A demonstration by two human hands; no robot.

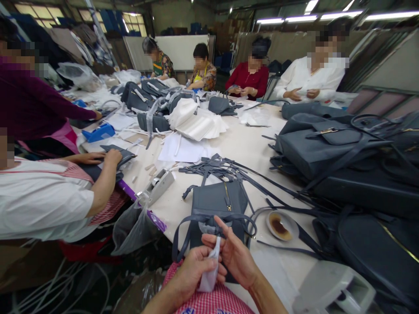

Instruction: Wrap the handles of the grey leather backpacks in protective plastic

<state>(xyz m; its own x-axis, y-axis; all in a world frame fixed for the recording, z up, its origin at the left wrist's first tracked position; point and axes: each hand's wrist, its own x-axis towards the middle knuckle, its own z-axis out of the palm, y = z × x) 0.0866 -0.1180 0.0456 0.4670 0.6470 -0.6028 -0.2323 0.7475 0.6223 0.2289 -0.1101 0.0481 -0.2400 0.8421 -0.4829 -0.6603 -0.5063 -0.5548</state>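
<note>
A dark grey leather-look backpack [211, 199] with a gold zip lies on the table edge in front of me, its straps and handle towards me. My left hand [195, 267] pinches a strip of thin whitish wrapping [208, 279], which runs up to the bag's handle [231, 216]. My right hand [238, 257] is beside it, its index finger stretched out and its other fingers apart near the strip. The lower part of the bag is hidden by my hands.
Grey bags [327, 152] are piled at right. Loose straps [216, 168] lie beyond my bag. A dish of brown liquid [280, 225] and a tape dispenser [334, 288] stand right; another dispenser [157, 187] sits left. White sheets [196, 122] lie farther back. Several co-workers surround the table.
</note>
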